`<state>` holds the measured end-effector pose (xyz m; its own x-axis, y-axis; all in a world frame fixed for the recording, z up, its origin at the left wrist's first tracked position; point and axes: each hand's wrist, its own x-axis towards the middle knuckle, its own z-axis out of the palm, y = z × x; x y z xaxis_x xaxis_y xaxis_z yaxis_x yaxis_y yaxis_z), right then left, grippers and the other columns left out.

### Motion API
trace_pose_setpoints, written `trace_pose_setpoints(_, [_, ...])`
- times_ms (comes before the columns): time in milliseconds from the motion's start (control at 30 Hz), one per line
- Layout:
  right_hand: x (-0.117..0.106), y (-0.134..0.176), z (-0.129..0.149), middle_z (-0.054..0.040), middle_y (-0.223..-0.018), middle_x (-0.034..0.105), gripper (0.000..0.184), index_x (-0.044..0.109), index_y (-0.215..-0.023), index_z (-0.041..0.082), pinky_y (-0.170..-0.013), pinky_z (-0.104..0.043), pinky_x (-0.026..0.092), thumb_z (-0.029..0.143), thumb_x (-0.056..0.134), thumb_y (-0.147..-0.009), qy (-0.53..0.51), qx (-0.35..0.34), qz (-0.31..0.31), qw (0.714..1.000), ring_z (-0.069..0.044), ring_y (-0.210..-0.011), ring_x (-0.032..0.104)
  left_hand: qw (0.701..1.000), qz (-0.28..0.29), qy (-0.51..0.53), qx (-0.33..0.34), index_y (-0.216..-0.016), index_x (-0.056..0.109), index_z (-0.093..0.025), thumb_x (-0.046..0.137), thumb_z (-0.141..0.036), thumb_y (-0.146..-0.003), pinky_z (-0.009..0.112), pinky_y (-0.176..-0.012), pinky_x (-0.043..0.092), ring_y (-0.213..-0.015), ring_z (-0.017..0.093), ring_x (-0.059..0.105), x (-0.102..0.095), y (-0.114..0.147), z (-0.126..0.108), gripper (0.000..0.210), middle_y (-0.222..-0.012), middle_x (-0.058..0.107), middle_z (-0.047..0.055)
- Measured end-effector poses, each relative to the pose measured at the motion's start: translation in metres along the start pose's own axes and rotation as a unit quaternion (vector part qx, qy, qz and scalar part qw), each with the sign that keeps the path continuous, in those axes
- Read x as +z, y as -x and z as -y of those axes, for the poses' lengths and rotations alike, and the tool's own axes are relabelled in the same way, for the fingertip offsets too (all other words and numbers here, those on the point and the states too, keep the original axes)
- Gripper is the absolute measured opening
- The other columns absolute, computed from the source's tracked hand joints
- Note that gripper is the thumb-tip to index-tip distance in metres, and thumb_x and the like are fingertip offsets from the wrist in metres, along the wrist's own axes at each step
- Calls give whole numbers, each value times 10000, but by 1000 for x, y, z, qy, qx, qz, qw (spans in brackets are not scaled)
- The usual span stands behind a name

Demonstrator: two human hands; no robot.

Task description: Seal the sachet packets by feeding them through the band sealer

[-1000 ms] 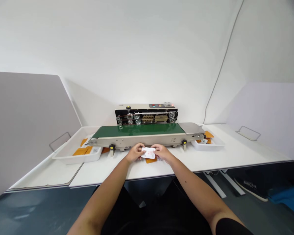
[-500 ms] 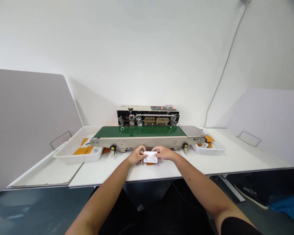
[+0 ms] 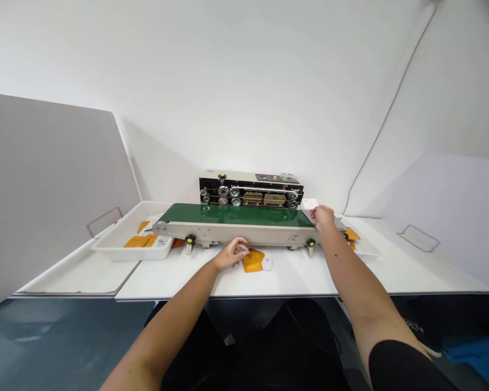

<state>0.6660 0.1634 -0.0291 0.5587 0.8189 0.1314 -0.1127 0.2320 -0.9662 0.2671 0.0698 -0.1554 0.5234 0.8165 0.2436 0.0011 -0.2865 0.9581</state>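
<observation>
My right hand [image 3: 321, 216] pinches a small white printed pouch [image 3: 309, 203] by its near edge. The pouch is over the metal plate [image 3: 334, 220] at the right end of the band sealer [image 3: 250, 190], close to the rollers at the machine's right side. On the table, my left hand [image 3: 231, 254] rests with its fingers loosely apart and slightly bent, holding nothing. Its fingertips are beside an orange packet [image 3: 253, 262]; whether they touch it I cannot tell. A white pouch [image 3: 267, 264] lies against the packet's right side.
The sealer's green conveyor belt [image 3: 236, 215] runs across the table [image 3: 167, 279]. A white tray [image 3: 118, 252] at the left holds several orange and white packets. Another tray [image 3: 367, 248] with orange packets is partly hidden behind my right arm. Grey partitions stand at both sides.
My right hand has carried the white pouch from the table's front up and right to the sealer's right end. My left hand has let go of it, uncovering the orange packet.
</observation>
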Motion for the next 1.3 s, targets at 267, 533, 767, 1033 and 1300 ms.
trace_pose_setpoints(267, [51, 0, -15, 8, -556, 561, 249, 495, -725, 179, -438, -189, 507, -5, 648, -656, 3, 103, 22, 994, -117, -493, 580, 1000, 0, -17, -10, -1192, 417, -222, 668, -489, -862, 142, -412, 381, -527, 53, 532, 0, 3, -7, 493, -1058, 646, 70])
trace_pose_setpoints(533, [65, 23, -8, 11, -631, 578, 249, 610, -983, 141, -478, -203, 478, 153, 676, -743, 45, 76, 51, 995, -108, -514, 540, 993, -14, -112, 31, -1142, 548, -184, 664, -410, -866, 251, -676, 504, -805, 155, 626, 1, 4, -8, 375, -1012, 682, 83])
trace_pose_setpoints(767, [44, 148, -37, -89, -1060, 650, 373, 621, -1230, 199, -872, -315, 487, 331, 502, -902, 240, -228, 151, 932, -199, -930, 579, 929, 79, -334, 138, -1329, 610, -262, 826, -361, -708, 447, -1118, 373, -1323, 336, 499, 15, 7, -13, 664, -1409, 578, 118])
trace_pose_setpoints(1033, [34, 233, -128, -105, -1391, 553, 595, 542, -1398, 246, -1126, -495, 327, 317, 676, -823, 359, -321, 417, 771, -311, -1328, 413, 935, 104, -312, 134, -1150, 729, -233, 630, -297, -891, 356, -899, 509, -974, 258, 687, 18, 3, -18, 285, -1086, 742, 107])
trace_pose_setpoints(1300, [30, 217, -133, -83, -1248, 650, 302, 694, -1180, 242, -1140, -522, 306, 231, 487, -961, 328, -323, 363, 810, -268, -1325, 411, 971, -57, -221, 65, -1062, 720, -204, 698, -382, -823, 388, -917, 524, -958, 254, 660, 17, -6, -13, 299, -1057, 724, 99])
